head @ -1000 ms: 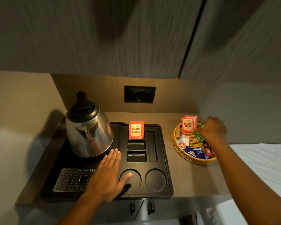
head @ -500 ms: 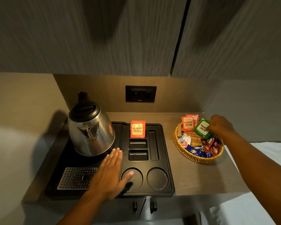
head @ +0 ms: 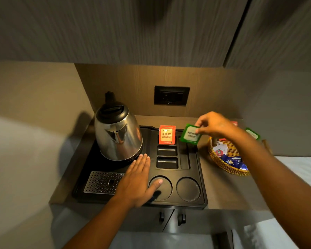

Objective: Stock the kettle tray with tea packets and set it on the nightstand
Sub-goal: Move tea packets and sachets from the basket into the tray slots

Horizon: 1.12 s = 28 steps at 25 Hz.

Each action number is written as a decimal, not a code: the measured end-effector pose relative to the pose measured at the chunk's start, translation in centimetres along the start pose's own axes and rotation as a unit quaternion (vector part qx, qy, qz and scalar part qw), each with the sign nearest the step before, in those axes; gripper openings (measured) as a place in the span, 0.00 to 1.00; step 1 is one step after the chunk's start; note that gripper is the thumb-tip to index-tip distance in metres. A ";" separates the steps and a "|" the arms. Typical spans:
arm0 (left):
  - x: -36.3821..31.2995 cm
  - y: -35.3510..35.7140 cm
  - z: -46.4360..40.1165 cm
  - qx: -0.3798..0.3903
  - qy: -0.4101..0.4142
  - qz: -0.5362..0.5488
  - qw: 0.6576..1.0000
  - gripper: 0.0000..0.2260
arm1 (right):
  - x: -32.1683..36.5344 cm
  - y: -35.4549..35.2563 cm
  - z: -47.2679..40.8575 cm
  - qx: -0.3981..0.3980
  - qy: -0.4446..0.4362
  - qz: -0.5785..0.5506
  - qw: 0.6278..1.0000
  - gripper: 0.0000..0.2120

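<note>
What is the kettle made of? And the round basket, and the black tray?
The kettle looks like polished steel: its silver body mirrors the light. Its lid looks like black plastic. The basket seems woven wicker or cane; golden strands criss-cross along its rim. The tray looks like moulded matte black plastic, with smooth rounded compartments, though I can't be sure.

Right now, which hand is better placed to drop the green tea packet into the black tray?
The right hand: it already pinches the green tea packet above the black kettle tray's back slots. The left hand lies flat on the tray, steadying it.
</note>
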<state>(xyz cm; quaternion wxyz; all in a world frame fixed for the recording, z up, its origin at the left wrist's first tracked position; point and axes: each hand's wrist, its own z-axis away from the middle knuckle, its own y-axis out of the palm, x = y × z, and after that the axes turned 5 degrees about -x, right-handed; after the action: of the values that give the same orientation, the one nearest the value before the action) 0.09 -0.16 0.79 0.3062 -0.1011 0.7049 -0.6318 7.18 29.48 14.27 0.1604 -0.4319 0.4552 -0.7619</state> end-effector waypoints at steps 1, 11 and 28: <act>0.0 0.0 0.0 0.002 0.000 0.000 1.000 0.38 | 1.3 2.2 -0.5 0.017 -0.011 -0.001 1.000 0.03; 0.2 0.4 -0.2 -0.001 0.005 -0.006 1.000 0.39 | 4.0 8.9 -5.0 0.065 0.006 0.049 0.997 0.12; 0.4 0.7 -0.2 -0.001 0.001 -0.009 1.000 0.39 | -11.6 2.9 1.0 -0.070 0.179 0.007 0.981 0.06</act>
<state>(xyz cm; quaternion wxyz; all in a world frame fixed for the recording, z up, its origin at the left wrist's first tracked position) -0.16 -0.09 0.04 0.2993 -0.1068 0.7049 -0.6342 14.21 34.76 6.19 0.0510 -0.2959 0.5312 -0.7922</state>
